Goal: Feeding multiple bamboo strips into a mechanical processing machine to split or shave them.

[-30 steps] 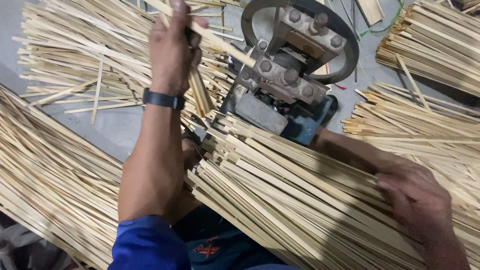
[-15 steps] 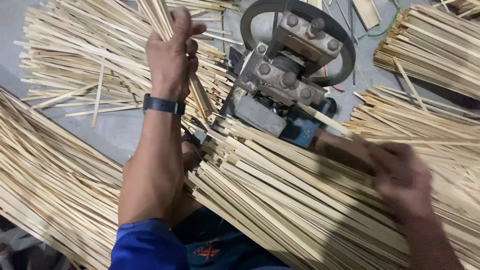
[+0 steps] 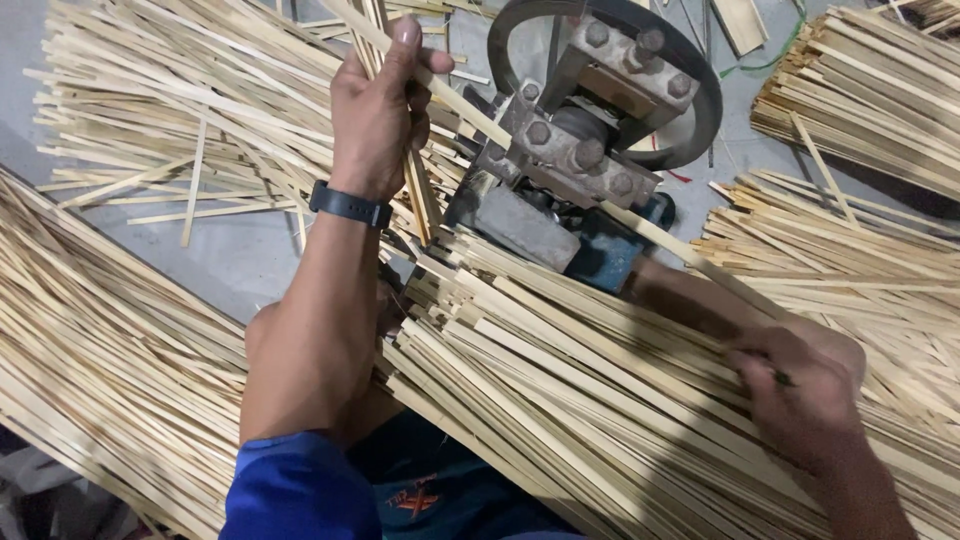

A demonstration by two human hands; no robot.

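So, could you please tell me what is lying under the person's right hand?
The right hand rests on a heap of pale wooden strips. What lies beneath that heap is covered.

We are in a small bamboo-splitting workshop: heaps of pale split bamboo strips [image 3: 120,370] surround a grey iron wheeled machine [image 3: 590,140] on bare concrete floor [image 3: 230,250].
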